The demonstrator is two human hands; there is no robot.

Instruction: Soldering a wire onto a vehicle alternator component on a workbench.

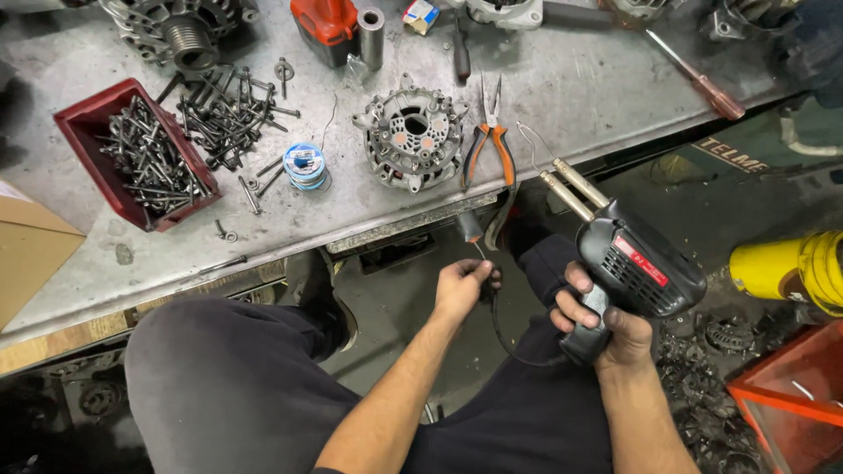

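Standing next to this person, you can see they're sat low in front of the metal surface point(544, 83) with a black pistol-style soldering gun point(628, 263) in the right hand point(606, 325). That hand is wrapped shut round the grip, which looks like the natural trigger hold, and the gun's two metal prongs and wire tip aim up toward the surface edge, away from the legs. The left hand point(461, 285) sits just left of the gun, fingers curled closed and pinching the gun's black cord point(500, 329), probably so the loop doesn't drag across the lap. Up on the surface, beyond the gun's tip, lies a pair of orange-handled pliers point(490, 145), jaws pointing away, and just left of those an alternator rectifier plate point(411, 136) lying flat with its face up. Further left of the plate there's a small spool of solder wire point(305, 164), then a loose heap of long bolts point(230, 110) and a red bin point(88, 123) full of more of them. Everything seems parked within arm's reach of the gun. A yellow canister point(790, 268) lies on the floor to the gun's right.
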